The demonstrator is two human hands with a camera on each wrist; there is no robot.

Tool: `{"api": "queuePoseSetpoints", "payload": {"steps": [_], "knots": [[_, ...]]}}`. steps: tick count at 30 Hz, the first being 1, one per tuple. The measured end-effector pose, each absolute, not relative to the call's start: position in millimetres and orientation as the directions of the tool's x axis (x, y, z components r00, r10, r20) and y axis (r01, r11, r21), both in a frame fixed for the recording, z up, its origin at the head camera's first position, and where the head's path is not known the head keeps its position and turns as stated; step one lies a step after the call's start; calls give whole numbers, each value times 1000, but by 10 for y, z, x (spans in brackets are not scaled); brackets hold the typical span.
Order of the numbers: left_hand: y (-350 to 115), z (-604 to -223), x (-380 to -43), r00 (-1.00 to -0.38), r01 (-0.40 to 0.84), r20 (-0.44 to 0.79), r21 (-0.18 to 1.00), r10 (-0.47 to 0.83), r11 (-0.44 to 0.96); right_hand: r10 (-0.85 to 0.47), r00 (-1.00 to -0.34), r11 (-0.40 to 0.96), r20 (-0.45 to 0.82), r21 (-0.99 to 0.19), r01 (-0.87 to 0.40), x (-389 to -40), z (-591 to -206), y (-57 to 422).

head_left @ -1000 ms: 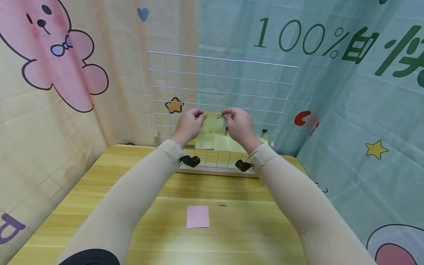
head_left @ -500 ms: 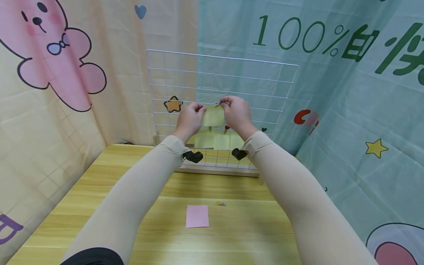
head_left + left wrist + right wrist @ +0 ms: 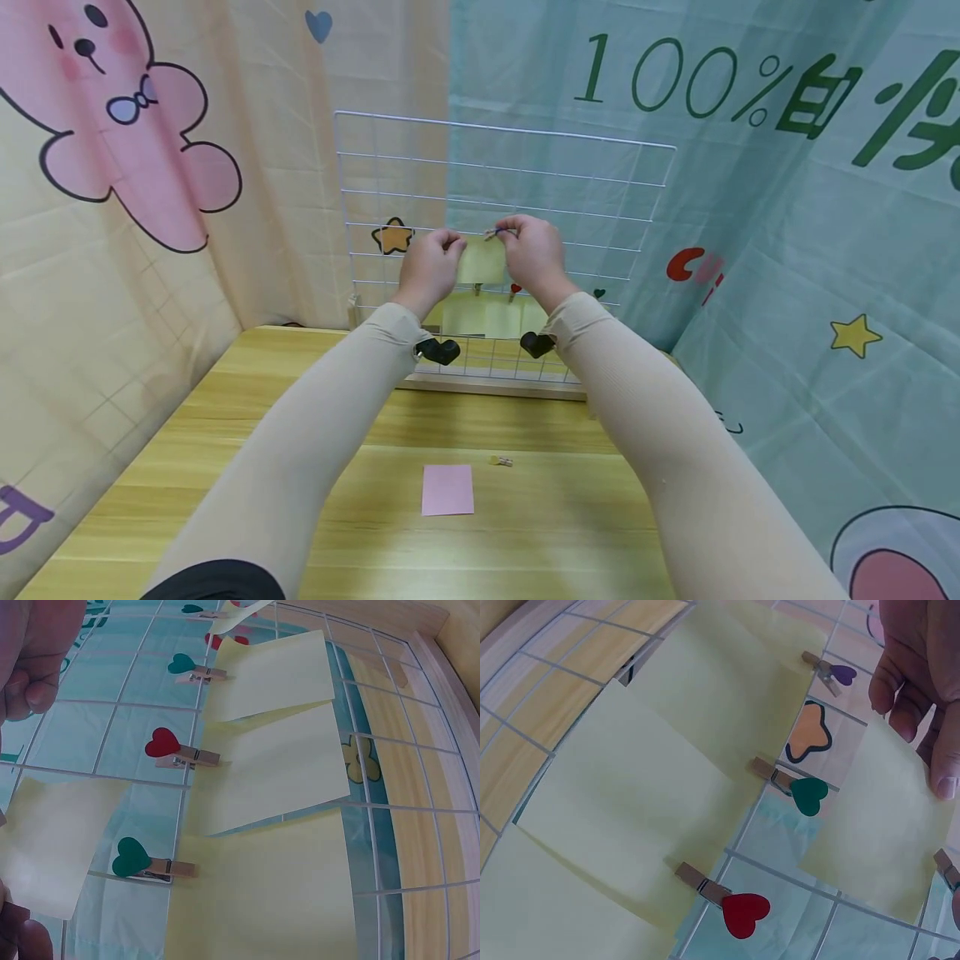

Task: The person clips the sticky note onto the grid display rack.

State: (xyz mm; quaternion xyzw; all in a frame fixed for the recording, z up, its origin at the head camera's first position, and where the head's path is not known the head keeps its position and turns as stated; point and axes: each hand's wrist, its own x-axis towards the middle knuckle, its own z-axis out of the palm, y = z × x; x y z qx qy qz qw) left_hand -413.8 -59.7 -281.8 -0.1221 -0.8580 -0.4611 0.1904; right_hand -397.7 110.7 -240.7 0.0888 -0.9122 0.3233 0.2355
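Note:
In the head view my left hand pinches the left edge of a pale yellow sticky note, held up against a white wire grid. My right hand holds a small wooden clothespin at the note's upper right corner. From the right wrist, the clothespin overlaps the note's edge, and left fingers grip its other side. Just below, a row of yellow notes hangs from the grid on clothespins with a red heart and green hearts.
A pink sticky note lies on the wooden table, with a spare clothespin just right of it. The grid stands in a wooden base at the table's back. Printed curtains hang behind and on both sides.
Both hands have risen along the grid, carrying the yellow note and the clothespin above the lower row. Over the last half second they have barely moved.

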Motion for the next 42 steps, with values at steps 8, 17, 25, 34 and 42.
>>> {"api": "queuePoseSetpoints", "payload": {"steps": [8, 17, 25, 34, 42], "knots": [[-572, -2805, -4147, -900, 372, 435, 746, 19, 553, -13, -876, 798, 482, -523, -299, -4018, -2390, 1090], [-550, -2794, -4159, -900, 357, 436, 724, 10, 590, -39, -888, 829, 457, -482, -285, -4043, -2342, 1069], [-534, -2798, -4134, -883, 371, 470, 697, -1, 614, -64, -906, 840, 419, -467, -275, -4058, -2309, 1056], [-527, -2811, -4146, -866, 377, 499, 674, -16, 635, -81, -917, 862, 391, -433, -261, -4062, -2298, 1046], [-521, -2814, -4161, -856, 385, 517, 666, -24, 639, -77, -903, 864, 423, -423, -273, -4068, -2333, 1034]]}}
